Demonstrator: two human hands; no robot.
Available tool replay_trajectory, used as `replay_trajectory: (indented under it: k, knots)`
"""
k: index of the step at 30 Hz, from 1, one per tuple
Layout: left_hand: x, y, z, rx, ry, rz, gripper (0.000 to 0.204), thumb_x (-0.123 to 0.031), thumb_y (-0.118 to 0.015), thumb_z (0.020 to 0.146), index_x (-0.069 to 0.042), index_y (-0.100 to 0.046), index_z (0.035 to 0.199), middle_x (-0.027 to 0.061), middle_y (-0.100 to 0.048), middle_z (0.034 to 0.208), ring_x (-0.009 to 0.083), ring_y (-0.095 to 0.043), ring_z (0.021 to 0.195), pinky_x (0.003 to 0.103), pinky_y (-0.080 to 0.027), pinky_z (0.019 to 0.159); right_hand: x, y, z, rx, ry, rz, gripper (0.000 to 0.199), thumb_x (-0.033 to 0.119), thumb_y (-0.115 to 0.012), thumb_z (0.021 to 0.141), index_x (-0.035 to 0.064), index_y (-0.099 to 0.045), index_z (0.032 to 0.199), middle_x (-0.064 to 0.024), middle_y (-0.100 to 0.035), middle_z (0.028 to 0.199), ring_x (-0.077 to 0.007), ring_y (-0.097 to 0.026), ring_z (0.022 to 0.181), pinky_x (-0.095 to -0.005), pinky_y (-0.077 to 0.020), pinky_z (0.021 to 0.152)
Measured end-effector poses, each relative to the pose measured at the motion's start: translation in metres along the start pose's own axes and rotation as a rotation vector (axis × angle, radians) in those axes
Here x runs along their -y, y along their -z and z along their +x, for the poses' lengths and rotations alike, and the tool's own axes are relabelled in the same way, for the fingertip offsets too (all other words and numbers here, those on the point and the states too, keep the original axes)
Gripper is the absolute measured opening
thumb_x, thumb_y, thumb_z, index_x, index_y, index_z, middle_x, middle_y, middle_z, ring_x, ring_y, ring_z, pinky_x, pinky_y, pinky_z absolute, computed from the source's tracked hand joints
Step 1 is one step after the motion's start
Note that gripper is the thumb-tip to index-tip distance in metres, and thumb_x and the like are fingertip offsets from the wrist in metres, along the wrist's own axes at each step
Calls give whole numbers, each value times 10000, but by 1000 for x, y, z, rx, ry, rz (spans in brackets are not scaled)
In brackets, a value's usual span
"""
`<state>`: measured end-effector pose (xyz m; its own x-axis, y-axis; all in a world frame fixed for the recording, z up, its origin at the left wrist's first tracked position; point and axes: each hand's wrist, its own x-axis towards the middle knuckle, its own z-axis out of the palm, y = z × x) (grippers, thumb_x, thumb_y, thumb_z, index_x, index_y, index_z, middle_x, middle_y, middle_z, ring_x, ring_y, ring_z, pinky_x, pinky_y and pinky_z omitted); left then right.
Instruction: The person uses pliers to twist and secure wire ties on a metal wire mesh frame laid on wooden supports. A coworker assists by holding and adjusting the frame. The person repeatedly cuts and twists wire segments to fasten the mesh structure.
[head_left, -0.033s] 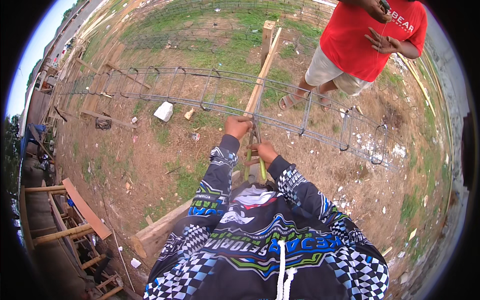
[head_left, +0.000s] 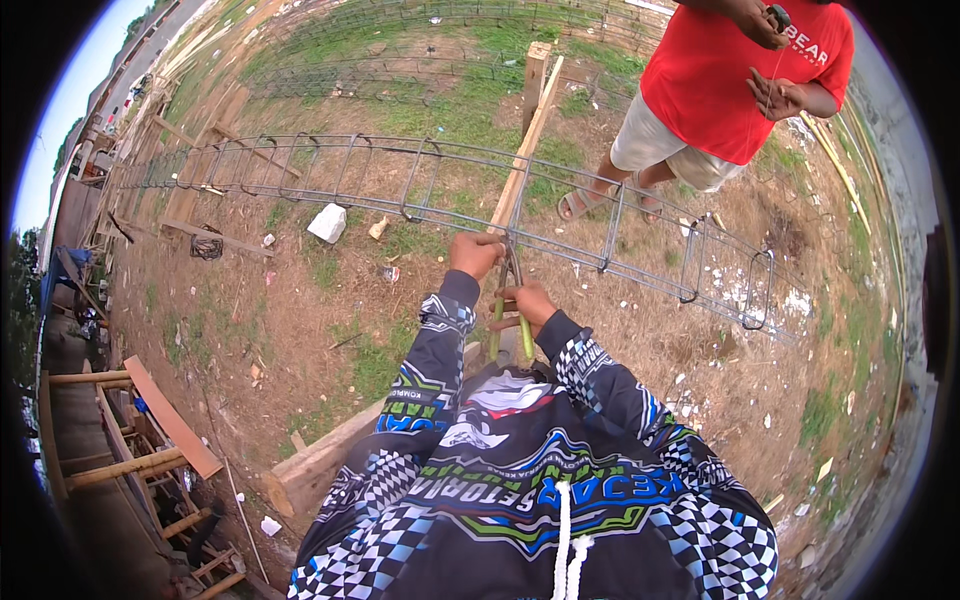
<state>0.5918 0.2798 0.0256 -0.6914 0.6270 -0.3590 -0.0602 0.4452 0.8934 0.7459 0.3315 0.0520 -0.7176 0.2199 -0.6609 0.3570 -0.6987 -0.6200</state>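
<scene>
A long cage of steel rebar [head_left: 555,243] with square stirrups runs crosswise ahead of me, resting over a wooden bar [head_left: 512,190]. My right hand [head_left: 528,302] grips a pair of pincers [head_left: 526,338] by their green handles, which stand apart. The jaws reach up to the near bar of the cage, at a stirrup beside the wood. Closed and knuckles up, my left hand [head_left: 476,254] is at the same joint, its fingertips against the jaws. What those fingertips pinch is too small to make out.
Beyond the cage stands a person in a red shirt [head_left: 715,100], handling a thin wire and a small dark object. A wooden post [head_left: 535,85] rises behind the cage. A white block [head_left: 327,223] lies on the ground, and a timber beam [head_left: 330,455] is at my lower left.
The other person's lower hand has turned and drawn slightly inward, and their upper hand has shifted a little. My own hands and the pincers look the same.
</scene>
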Motion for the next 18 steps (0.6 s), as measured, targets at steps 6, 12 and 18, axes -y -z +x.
replay_trajectory:
  k: [6, 12, 18]
  knots:
    - [0, -2, -4, -30, -16, -36, 229, -24, -705, 745, 82, -723, 947, 105, -700, 755, 140, -642, 621, 261, -516, 576, -17, 0, 20, -132, 166, -225, 205, 145, -569, 943, 43, -535, 1116, -87, -620, 799, -212, -651, 648, -335, -484, 508]
    - [1, 2, -7, -25, 15, -167, 279, -46, -686, 799, 67, -698, 1054, 119, -704, 838, 139, -645, 659, 253, -522, 602, -53, -13, 57, -298, 363, -215, 212, 226, -584, 964, 36, -608, 1057, -38, -577, 698, -147, -569, 538, -304, -445, 476]
    - [13, 0, -22, -1, 32, -221, 335, -136, -685, 864, 43, -665, 1147, 105, -700, 878, 131, -642, 687, 242, -507, 583, -77, -7, 74, -269, 483, -205, 275, 216, -596, 961, 18, -606, 1152, -21, -537, 655, -111, -513, 514, -287, -445, 476]
